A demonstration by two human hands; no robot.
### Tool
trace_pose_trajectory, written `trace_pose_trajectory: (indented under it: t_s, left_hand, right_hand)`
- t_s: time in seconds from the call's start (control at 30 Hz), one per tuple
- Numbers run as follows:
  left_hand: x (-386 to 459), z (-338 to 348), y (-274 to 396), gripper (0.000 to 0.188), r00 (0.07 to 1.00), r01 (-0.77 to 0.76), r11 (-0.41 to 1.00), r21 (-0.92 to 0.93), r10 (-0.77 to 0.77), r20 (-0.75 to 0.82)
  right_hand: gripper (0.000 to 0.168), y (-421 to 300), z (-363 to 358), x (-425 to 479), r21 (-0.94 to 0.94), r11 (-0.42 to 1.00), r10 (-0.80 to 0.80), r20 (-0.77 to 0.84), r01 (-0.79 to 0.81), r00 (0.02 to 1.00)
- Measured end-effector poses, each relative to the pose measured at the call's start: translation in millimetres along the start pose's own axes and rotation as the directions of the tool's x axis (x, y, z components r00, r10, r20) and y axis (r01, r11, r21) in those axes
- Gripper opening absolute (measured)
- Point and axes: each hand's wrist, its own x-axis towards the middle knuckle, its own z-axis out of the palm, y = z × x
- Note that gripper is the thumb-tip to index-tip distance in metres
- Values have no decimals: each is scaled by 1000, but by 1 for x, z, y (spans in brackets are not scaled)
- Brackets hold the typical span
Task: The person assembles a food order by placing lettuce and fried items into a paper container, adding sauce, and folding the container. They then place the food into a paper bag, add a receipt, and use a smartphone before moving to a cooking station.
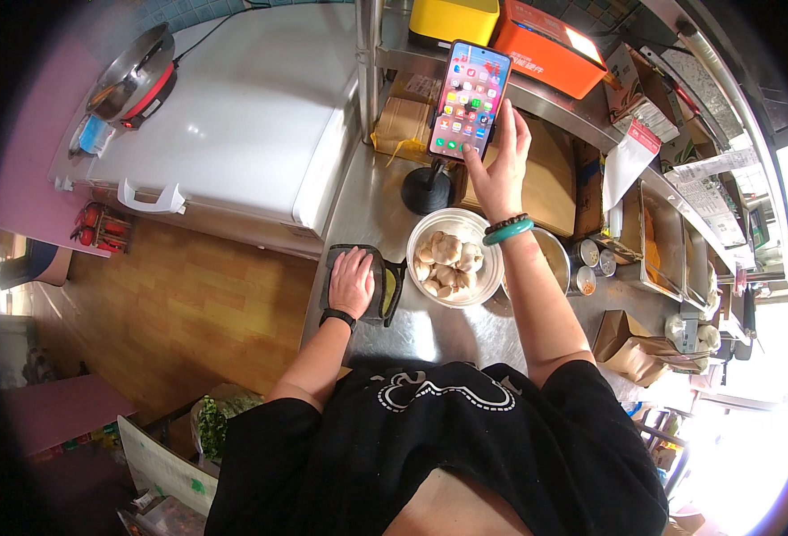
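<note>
A smartphone [473, 97] stands in a black phone stand [426, 191], its lit screen showing app icons. My right hand [503, 157] is at the phone's lower right corner. Its thumb touches the bottom of the screen, and its fingers stretch up along the right edge. Flat on a dark grey fabric case [382, 275] with a yellow-green part at its side lies my left hand [351, 281]. Between my forearms, a clear plastic bowl [415, 285] holds several garlic bulbs [446, 248] and loose cloves.
The steel counter [427, 335] carries a round container [554, 258], shaker tins [586, 253] and a brown paper bag [641, 348], right of my arm. Cardboard boxes [400, 124] sit under a steel shelf [548, 100]. A white chest freezer [246, 107] stands left.
</note>
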Motion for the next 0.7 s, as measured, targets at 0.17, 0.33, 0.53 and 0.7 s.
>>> trace_pose_trajectory:
  t_s: [0.17,0.33,0.53,0.7]
  left_hand:
    - [0,0,0,30,1000,1,1000,-4,-1,-1]
    - [0,0,0,30,1000,0,1000,3,0,-3]
    - [0,-1,1,30,1000,-3,1000,10,3,-3]
    - [0,-1,1,30,1000,0,1000,7,0,0]
  right_hand:
    - [62,-7,-5,-4,-235,961,-154,-12,147,988]
    - [47,-9,-9,-10,-310,932,-193,7,186,981]
    - [43,-3,-12,-13,-365,905,-218,38,217,975]
    - [42,-3,-12,-11,-393,886,-237,71,246,969]
